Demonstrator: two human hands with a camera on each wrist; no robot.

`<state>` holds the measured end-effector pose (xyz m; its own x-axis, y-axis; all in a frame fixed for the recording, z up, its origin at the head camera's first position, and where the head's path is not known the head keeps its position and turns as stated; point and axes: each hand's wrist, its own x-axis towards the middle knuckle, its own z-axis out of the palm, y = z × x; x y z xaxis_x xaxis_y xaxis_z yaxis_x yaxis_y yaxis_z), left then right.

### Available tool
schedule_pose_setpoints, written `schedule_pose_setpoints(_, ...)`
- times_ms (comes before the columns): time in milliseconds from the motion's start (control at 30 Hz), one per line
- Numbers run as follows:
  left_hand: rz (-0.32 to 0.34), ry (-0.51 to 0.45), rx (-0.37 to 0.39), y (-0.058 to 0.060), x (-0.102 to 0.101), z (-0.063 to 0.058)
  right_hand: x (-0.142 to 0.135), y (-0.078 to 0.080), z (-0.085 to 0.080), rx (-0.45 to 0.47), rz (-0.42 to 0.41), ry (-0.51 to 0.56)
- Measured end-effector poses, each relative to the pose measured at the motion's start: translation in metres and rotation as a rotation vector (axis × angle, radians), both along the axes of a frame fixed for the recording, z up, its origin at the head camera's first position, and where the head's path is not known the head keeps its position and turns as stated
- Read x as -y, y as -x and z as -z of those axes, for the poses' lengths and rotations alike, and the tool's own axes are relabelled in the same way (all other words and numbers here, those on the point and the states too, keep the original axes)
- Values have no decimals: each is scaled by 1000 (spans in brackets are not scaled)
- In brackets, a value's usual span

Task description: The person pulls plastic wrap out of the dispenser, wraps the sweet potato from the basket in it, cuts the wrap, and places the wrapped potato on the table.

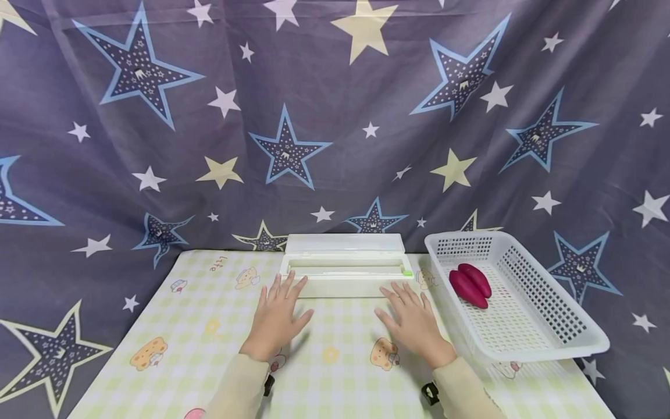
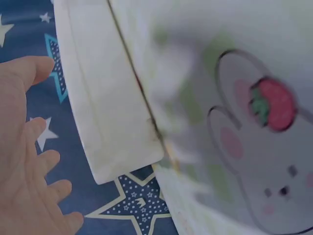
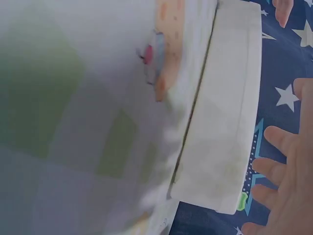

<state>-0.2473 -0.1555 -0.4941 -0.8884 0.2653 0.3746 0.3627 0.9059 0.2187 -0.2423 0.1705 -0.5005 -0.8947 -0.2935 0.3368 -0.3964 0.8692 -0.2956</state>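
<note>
A long white cling film dispenser [image 1: 345, 286] stands at the back of the table, its lid [image 1: 345, 242] tipped up. On its right end is a small green slider [image 1: 407, 273]. My left hand [image 1: 274, 320] hovers by the left front of the dispenser, fingers spread and fingertips near its front edge. By the right front is my right hand [image 1: 416, 326], also spread and holding nothing. The left wrist view has the dispenser's front [image 2: 107, 98] beside the left hand [image 2: 29, 171]; the right wrist view gives the same front [image 3: 220, 107] beside the right hand [image 3: 293, 166].
To the right sits a white perforated plastic basket [image 1: 549, 352]. Two magenta sweet potatoes [image 1: 468, 290] lie together toward its left side. A green-checked cloth with cartoon prints [image 1: 188, 331] covers the table. Behind hangs a dark curtain [image 1: 335, 87] patterned with stars.
</note>
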Motion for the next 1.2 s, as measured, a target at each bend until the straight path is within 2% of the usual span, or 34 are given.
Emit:
schedule_pose_setpoints(333,21,-62,-9,23,15,-20,-7,21,-8,-69,17,35)
schedule_pose_setpoints(500,5,-57,-15,36,26,-22,-9,30,-8,-74,35,77)
schedule_pose_setpoints(700,-6,-88,26,47,30,-23,-9,40,-7,-87,44,119)
schedule_pose_setpoints(800,13,-104,34,53,32,-22,-9,47,-8,-95,45,136)
schedule_pose_setpoints(1000,102,-155,47,68,34,-22,-11,61,-9,-91,50,139)
schedule_pose_setpoints(1200,125,-162,153,79,34,-24,-16,74,-9,-94,55,142)
